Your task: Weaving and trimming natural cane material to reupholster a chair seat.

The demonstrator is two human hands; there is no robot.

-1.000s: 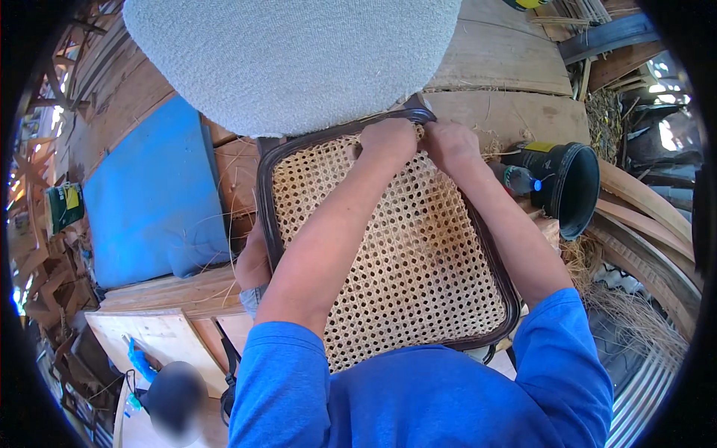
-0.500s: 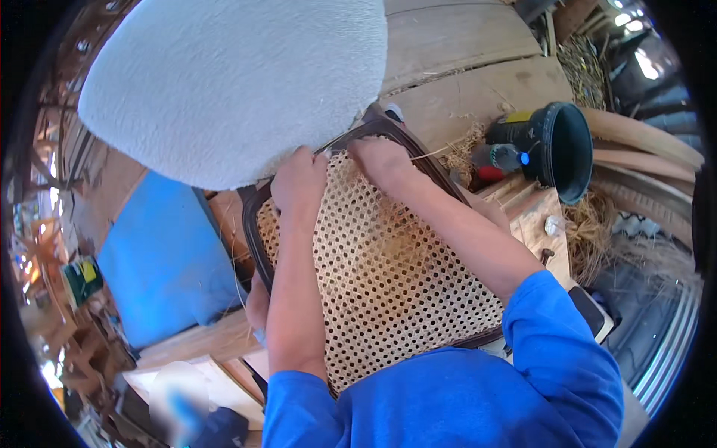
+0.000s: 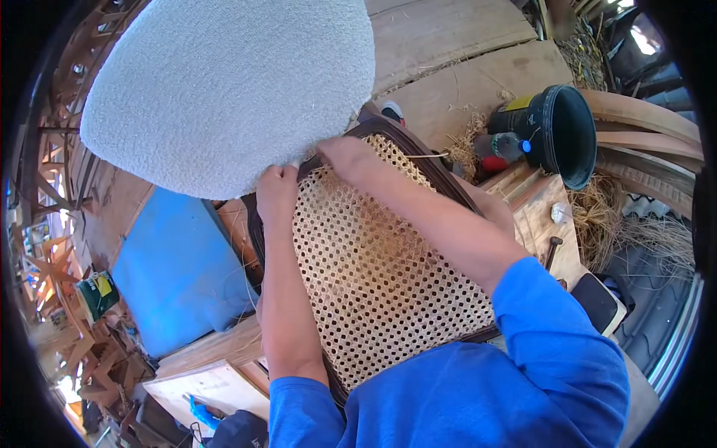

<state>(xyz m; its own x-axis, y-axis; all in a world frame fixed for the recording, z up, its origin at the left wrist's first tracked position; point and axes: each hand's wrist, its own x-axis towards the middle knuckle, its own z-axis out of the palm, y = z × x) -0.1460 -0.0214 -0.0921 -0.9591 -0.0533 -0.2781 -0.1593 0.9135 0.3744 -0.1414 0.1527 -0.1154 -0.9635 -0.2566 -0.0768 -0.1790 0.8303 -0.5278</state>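
A woven cane panel [image 3: 388, 246] lies in front of me inside a dark brown wooden frame [image 3: 441, 179], apparently part of a chair. Against its far end rises a pale, textured cushioned piece [image 3: 231, 89]. My left hand [image 3: 276, 193] is closed at the panel's far left corner, by the lower edge of the cushion. Just right of it, my right hand [image 3: 348, 160] has its fingers pressed together at the far edge of the frame. What either hand pinches is hidden or too small to name. A loose cane strand [image 3: 427, 155] sticks out past the frame's right side.
A dark bucket [image 3: 571, 138] lies tipped on the right, with a clear plastic bottle [image 3: 502, 146] beside it. Curved wood pieces [image 3: 642, 113] and straw-like scraps [image 3: 597, 216] lie behind. A blue panel [image 3: 179, 276] stands left. A phone-like dark object [image 3: 592, 302] sits near my right elbow.
Both hands have shifted left along the far edge of the frame. The right hand has moved from the cane's top toward the left hand. The view has shifted slightly.
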